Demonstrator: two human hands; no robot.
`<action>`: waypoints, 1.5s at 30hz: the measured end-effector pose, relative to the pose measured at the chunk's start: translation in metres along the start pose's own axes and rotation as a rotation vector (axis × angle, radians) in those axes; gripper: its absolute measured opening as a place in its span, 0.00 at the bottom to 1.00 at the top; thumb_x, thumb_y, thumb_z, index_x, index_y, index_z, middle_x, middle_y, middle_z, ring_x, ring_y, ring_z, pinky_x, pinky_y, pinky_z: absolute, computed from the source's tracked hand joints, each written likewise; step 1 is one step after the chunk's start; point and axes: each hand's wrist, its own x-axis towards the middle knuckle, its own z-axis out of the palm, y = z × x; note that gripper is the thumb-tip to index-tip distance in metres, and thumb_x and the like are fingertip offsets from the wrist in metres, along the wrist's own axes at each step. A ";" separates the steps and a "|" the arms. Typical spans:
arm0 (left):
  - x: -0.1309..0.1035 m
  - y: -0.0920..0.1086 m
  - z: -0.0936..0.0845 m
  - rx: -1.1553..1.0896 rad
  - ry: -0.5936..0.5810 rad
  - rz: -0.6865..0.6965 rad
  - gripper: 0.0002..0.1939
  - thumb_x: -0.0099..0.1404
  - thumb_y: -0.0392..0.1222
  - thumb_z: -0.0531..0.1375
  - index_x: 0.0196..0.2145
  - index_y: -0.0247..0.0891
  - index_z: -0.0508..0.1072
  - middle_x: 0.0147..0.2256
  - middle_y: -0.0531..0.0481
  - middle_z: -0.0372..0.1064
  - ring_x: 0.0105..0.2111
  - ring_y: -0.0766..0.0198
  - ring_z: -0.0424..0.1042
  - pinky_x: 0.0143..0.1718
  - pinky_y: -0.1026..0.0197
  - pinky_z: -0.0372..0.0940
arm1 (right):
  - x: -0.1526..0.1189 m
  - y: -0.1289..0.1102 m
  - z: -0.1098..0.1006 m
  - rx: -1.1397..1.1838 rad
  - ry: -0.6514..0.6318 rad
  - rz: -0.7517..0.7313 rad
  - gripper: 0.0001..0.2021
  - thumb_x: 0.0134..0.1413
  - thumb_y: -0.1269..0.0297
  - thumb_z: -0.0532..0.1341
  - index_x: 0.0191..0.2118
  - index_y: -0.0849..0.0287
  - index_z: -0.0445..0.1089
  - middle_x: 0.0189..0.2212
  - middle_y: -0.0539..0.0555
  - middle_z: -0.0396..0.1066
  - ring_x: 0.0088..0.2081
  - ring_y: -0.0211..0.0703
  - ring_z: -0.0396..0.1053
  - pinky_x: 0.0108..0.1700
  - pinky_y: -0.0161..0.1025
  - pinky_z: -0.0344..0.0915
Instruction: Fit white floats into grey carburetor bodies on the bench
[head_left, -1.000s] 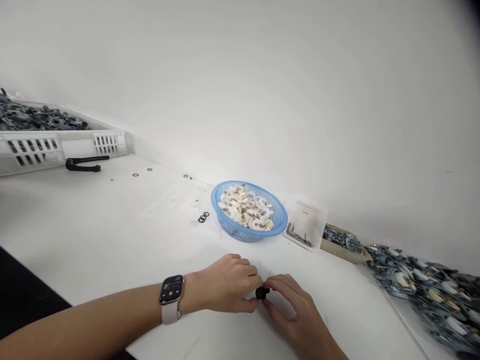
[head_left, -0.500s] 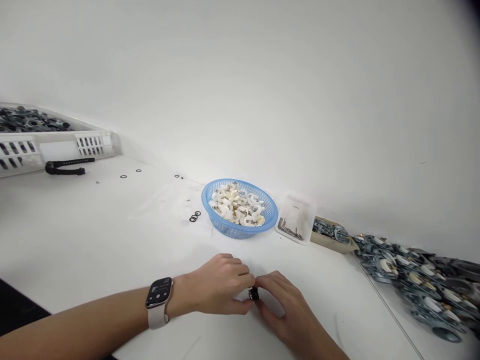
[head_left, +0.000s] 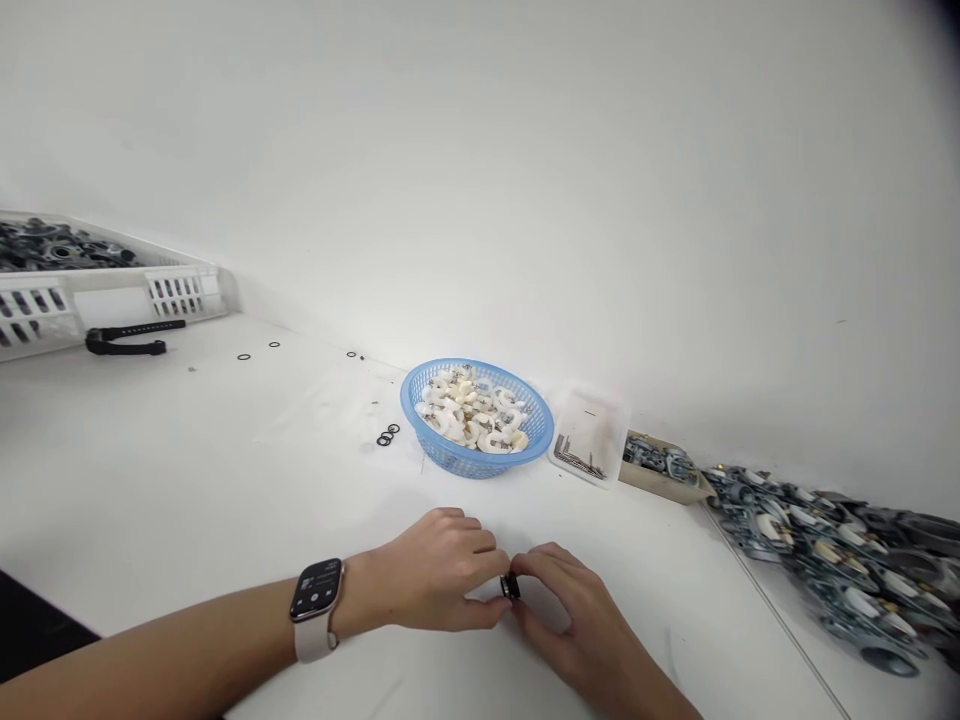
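Note:
Between my two hands is a small dark ring-shaped part (head_left: 510, 586), black with a shiny side. My left hand (head_left: 442, 572), with a watch (head_left: 316, 590) on its wrist, pinches the part's left side between thumb and forefinger. From the right, the thumb and fingertips of my right hand (head_left: 574, 622) close on the same part. Fingers cover much of it, so its exact kind is unclear. Just beyond my hands stands a blue basket (head_left: 480, 463) full of white plastic C-shaped pieces (head_left: 469, 410) with small metal bits.
Several black rubber rings (head_left: 388, 435) lie left of the basket. A clear tray (head_left: 592, 425) holds metal pins; beside it sit a box (head_left: 664, 485) of metal parts and a heap of grey metal fittings (head_left: 832, 560). At far left are a white crate (head_left: 112, 305) and a black strap (head_left: 127, 340).
Both hands stay in nearly the same place. The small dark part is turned slightly between the fingers, and the whole view has shifted a little.

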 end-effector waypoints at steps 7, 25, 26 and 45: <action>0.001 0.000 -0.002 0.004 0.012 0.005 0.11 0.67 0.51 0.61 0.34 0.41 0.70 0.26 0.56 0.70 0.26 0.65 0.69 0.29 0.59 0.59 | 0.000 0.002 0.001 -0.039 0.043 -0.045 0.10 0.61 0.72 0.59 0.46 0.52 0.70 0.41 0.52 0.75 0.42 0.45 0.71 0.44 0.41 0.70; 0.000 0.001 -0.002 0.037 -0.131 0.047 0.11 0.66 0.50 0.62 0.32 0.41 0.70 0.26 0.56 0.72 0.25 0.63 0.70 0.29 0.58 0.61 | 0.002 0.001 0.003 -0.136 -0.080 -0.007 0.09 0.57 0.72 0.64 0.42 0.53 0.74 0.41 0.51 0.76 0.43 0.47 0.71 0.45 0.43 0.70; 0.000 0.001 -0.002 0.034 -0.134 0.049 0.11 0.66 0.50 0.62 0.32 0.41 0.70 0.26 0.56 0.72 0.25 0.63 0.70 0.29 0.58 0.61 | 0.002 0.001 0.003 -0.138 -0.084 -0.002 0.08 0.57 0.72 0.64 0.42 0.53 0.74 0.41 0.51 0.76 0.43 0.47 0.71 0.45 0.43 0.70; 0.004 0.002 -0.008 0.032 -0.130 0.051 0.11 0.70 0.46 0.60 0.31 0.40 0.69 0.25 0.54 0.72 0.25 0.63 0.71 0.28 0.58 0.59 | 0.003 -0.002 -0.001 -0.189 -0.089 0.000 0.08 0.60 0.70 0.63 0.44 0.53 0.73 0.41 0.52 0.75 0.43 0.47 0.72 0.44 0.44 0.72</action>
